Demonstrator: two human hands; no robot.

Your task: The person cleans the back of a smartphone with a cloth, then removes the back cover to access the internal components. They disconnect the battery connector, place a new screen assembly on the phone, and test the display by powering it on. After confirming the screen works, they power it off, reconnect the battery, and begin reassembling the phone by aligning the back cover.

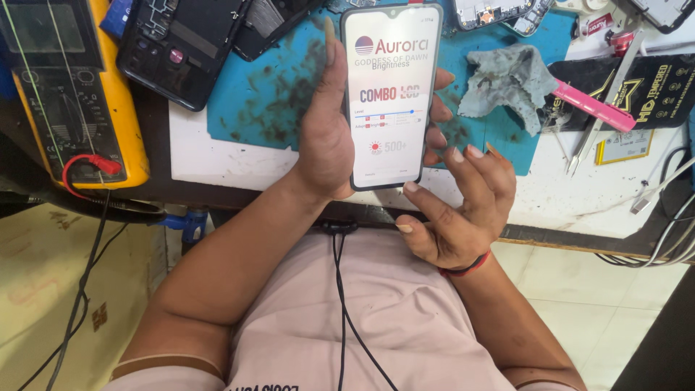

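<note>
My left hand (326,137) grips a smartphone (389,94) upright, its white protective film facing me, thumb along the left edge and fingertips wrapped round the right edge. My right hand (456,210) is just below and right of the phone, palm up and fingers spread, one fingertip touching the phone's lower right corner. It holds nothing. A red band circles the right wrist.
A stained blue work mat (268,94) lies on the white bench. A yellow multimeter (72,94) sits at the left, an opened black phone body (181,43) beside it. A grey cloth (507,80), pink tool (594,107), tweezers (601,123) and cables (673,217) lie right.
</note>
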